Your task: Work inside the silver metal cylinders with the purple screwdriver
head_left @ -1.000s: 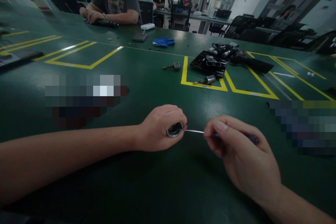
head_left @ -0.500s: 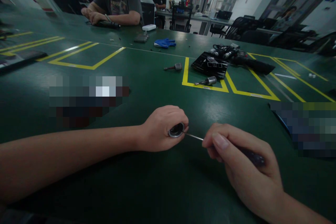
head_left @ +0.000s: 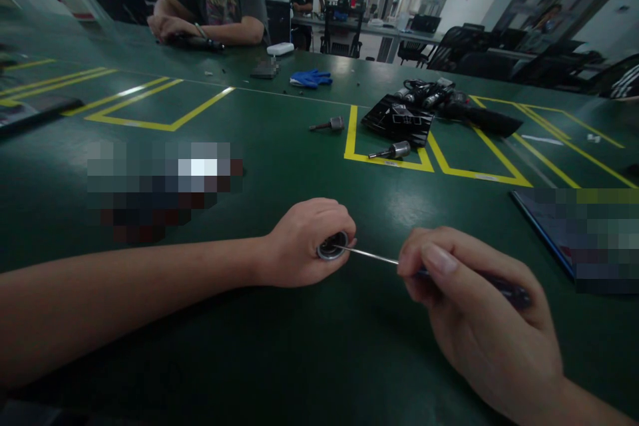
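Observation:
My left hand (head_left: pixel 304 239) rests on the green table (head_left: pixel 309 359), fingers wrapped round a small round metal part (head_left: pixel 332 246) whose open end faces right. My right hand (head_left: pixel 479 319) is closed on a thin screwdriver (head_left: pixel 369 255) with a dark handle. The slim metal shaft runs left from my fingers, and its tip sits at the rim of the round part.
Two metal socket-like tools (head_left: pixel 329 124) (head_left: pixel 394 150) lie by a yellow taped box. Behind them sit a black pouch (head_left: pixel 399 121) and a pile of tools. Blue gloves (head_left: pixel 310 78) lie further back. A person (head_left: pixel 214 3) sits across the table at the far left.
My right hand has drawn back to the right and lower, so more of the screwdriver shaft shows. My left hand and the round part stay put.

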Motion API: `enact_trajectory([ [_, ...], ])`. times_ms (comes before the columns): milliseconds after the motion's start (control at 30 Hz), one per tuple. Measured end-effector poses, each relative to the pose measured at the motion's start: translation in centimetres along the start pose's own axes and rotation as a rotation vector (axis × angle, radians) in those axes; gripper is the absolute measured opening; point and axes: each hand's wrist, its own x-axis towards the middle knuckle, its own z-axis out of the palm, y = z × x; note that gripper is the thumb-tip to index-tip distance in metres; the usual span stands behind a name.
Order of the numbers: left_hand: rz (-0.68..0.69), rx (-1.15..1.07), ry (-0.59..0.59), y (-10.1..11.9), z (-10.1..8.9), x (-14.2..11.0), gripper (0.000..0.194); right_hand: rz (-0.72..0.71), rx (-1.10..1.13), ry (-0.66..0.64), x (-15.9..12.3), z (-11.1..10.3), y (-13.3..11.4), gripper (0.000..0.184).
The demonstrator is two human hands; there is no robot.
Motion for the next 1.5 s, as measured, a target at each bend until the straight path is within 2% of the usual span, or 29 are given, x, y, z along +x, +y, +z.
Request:
enact_trajectory([
  [233, 0.025, 0.005, 0.019, 0.0, 0.0, 0.2, 0.009, -0.02, -0.075, -0.06, -0.1, 0.1, 0.9, 0.022],
  [667, 0.011, -0.003, 0.026, 0.0, 0.2, 0.2, 0.009, -0.096, -0.095, -0.077, -0.2, 0.1, 0.7, 0.021],
  [1033, 0.008, -0.035, 0.054, 0.1, 0.2, 0.1, 0.01, 0.011, -0.015, -0.038, 0.2, -0.1, 0.9, 0.023],
  [1300, 0.02, -0.037, 0.055, 0.2, 0.2, 0.2, 0.009, 0.245, 0.212, -0.01, 0.9, -0.3, 1.1, 0.024],
  [1500, 0.022, -0.023, 0.062, 0.3, 0.2, 0.2, 0.009, 0.215, 0.19, 0.029, 0.8, -0.2, 1.1, 0.023],
])
